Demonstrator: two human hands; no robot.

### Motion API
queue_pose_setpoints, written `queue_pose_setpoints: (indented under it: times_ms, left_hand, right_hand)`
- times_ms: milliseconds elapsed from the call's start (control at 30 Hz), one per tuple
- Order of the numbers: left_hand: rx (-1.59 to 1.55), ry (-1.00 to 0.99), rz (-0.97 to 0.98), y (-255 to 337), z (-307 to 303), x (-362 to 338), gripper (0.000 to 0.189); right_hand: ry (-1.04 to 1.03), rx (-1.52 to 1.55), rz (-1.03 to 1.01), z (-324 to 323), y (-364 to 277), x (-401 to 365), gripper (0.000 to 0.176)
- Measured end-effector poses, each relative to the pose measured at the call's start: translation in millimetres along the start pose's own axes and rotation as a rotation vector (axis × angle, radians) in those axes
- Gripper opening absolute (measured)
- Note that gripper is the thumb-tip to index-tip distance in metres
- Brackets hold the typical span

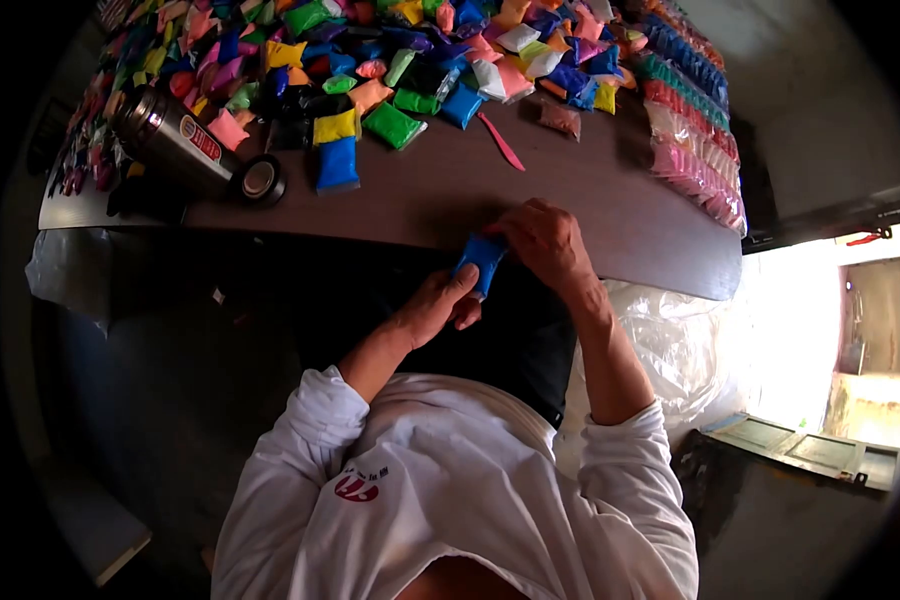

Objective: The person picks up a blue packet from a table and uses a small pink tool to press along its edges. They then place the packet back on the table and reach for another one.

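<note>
My left hand (444, 302) is closed round a small blue packet (481, 262), its thumb lying on the packet's face. At the packet's upper right edge, the fingers of my right hand (542, 240) are bent together and touch it or nearly so; what they pinch is too small to make out. Both hands are at the front edge of the brown table (410, 205). Beyond them lie a pink plastic tool (501, 142), a packet of reddish material (560, 119), a green packet (393, 124) and a blue and yellow packet pair (337, 163).
A steel flask (175, 143) lies on the left of the table beside a round black lid (260, 180). Many coloured packets (370, 95) cover the far side. Rows of pink and red packets (697, 180) line the right edge. Clear plastic (665, 340) hangs below.
</note>
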State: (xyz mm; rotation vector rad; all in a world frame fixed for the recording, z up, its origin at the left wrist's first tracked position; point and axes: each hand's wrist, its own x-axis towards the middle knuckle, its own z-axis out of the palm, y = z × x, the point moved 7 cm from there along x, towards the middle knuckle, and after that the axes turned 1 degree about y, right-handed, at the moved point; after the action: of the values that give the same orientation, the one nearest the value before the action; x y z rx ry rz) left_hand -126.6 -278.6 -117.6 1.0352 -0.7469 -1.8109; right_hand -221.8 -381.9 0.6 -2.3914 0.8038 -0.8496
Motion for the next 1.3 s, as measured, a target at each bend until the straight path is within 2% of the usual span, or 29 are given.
queue_pose_setpoints:
  times_ms: [133,200,300,533,633,700,733,800,933,1000,1033,1100,1133,1200,1233,1267,1300]
  left_hand:
    - [0.025,-0.014,0.038,4.0,0.0,-2.7,0.057]
    - [0.033,-0.013,0.048,3.8,0.5,-3.0,0.057]
    - [0.013,-0.027,0.026,0.1,1.6,-1.5,0.057]
    - [-0.283,-0.154,-0.008,-4.5,1.7,-1.3,0.048]
    - [-0.394,-0.207,-0.003,-7.7,0.5,-0.4,0.045]
    - [-0.45,-0.259,-0.005,-7.5,4.7,-2.3,0.044]
    - [-0.463,-0.258,0.01,-4.0,4.8,-2.6,0.044]
    - [-0.477,-0.258,0.031,0.6,3.9,-3.3,0.044]
    - [-0.488,-0.256,0.032,-1.4,0.8,-5.9,0.042]
    - [-0.498,-0.248,0.016,-4.1,0.4,-4.5,0.042]
    - [-0.51,-0.256,0.013,-5.4,0.1,-3.8,0.042]
    - [-0.52,-0.269,0.01,-5.1,0.4,-4.0,0.042]
    - [-0.516,-0.274,0.019,-3.7,0.5,-5.1,0.042]
    - [-0.51,-0.273,0.033,-1.1,-1.1,-5.9,0.042]
    - [-0.524,-0.265,0.033,-1.7,-0.2,-6.9,0.042]
    - [-0.538,-0.259,0.031,-2.0,1.0,-7.8,0.041]
    - [-0.537,-0.261,0.027,-1.7,2.7,-8.6,0.041]
  right_hand:
    - [0.129,0.02,0.08,-13.6,-1.6,-3.4,0.011]
    - [0.269,0.19,0.244,-26.3,2.1,-13.5,0.009]
    - [0.146,0.311,0.254,-15.7,4.8,-23.2,0.009]
    - [-0.022,0.469,0.223,12.2,16.1,-14.2,0.012]
    - [-0.067,0.408,0.226,22.6,14.1,-7.0,0.01]
    - [-0.043,0.078,0.054,20.1,-1.7,1.5,0.009]
    - [-0.037,0.073,0.054,21.9,-1.7,1.1,0.009]
    - [0.227,-0.007,-0.048,8.9,-8.9,-2.1,0.012]
    - [0.234,0.157,0.096,6.5,-7.5,-15.4,0.014]
    - [0.097,0.093,0.013,19.1,-9.8,-17.1,0.014]
    - [0.099,0.091,0.014,18.9,-8.1,-15.7,0.014]
    - [0.243,-0.169,-0.121,8.5,-17.4,-10.6,0.012]
    - [0.246,-0.17,-0.123,7.3,-18.8,-10.4,0.012]
    - [0.408,0.125,0.165,-2.5,-0.1,-18.0,0.01]
    - [0.379,0.211,0.277,1.4,6.2,-26.4,0.01]
    - [0.38,0.212,0.281,0.0,0.7,-32.4,0.01]
    - [0.354,0.387,0.427,2.1,3.6,-39.9,0.012]
